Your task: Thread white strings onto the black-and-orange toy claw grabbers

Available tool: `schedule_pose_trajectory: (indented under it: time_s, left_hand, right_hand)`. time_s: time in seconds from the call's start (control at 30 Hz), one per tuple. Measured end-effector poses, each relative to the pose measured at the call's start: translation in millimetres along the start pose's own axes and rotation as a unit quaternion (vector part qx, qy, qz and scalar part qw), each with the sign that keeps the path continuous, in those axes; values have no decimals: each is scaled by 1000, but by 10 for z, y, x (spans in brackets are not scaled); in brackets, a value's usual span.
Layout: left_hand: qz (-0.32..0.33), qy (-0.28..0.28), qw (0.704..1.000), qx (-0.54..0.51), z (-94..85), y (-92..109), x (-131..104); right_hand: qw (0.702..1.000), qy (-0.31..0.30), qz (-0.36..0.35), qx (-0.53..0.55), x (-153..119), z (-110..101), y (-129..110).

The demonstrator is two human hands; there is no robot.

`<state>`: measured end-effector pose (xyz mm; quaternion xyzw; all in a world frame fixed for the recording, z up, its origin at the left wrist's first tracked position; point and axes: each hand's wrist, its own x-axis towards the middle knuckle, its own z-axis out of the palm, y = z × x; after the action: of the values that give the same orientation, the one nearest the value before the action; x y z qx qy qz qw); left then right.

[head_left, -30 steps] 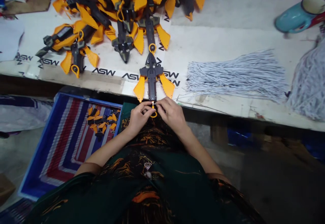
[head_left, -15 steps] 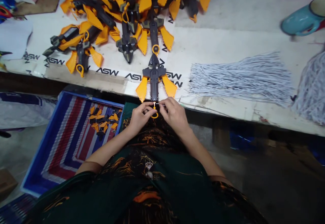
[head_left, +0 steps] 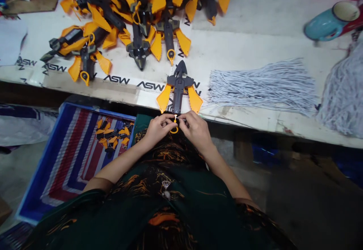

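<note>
A dark grey toy with two orange wings lies at the table's front edge, its tail end toward me. Just below that end, my left hand pinches a small orange ring piece between thumb and fingers. My right hand is closed beside it, fingertips pressed together on a thin white string near the top of the ring piece. The fingertips of both hands are close together, and the exact knot or joint there is too small to make out.
Similar orange and black toys pile up at the back left. A bundle of white strings lies right, with a blue mug behind. A blue crate with striped lining and several toys stands below the table's left part.
The winged toy has shifted slightly right relative to the table and turned a little. The hands keep their pinch at its tail end. The whole view has moved somewhat.
</note>
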<state>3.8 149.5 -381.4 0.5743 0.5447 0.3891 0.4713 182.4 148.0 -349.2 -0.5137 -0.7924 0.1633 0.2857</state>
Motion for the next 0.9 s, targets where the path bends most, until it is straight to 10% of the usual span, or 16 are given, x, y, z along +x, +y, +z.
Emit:
schedule_pose_trajectory:
  time_s: [0.9]
  left_hand:
    - [-37,-13,993,-110,6,29,-35]
  right_hand:
    - [994,52,79,63,-43,191,-100]
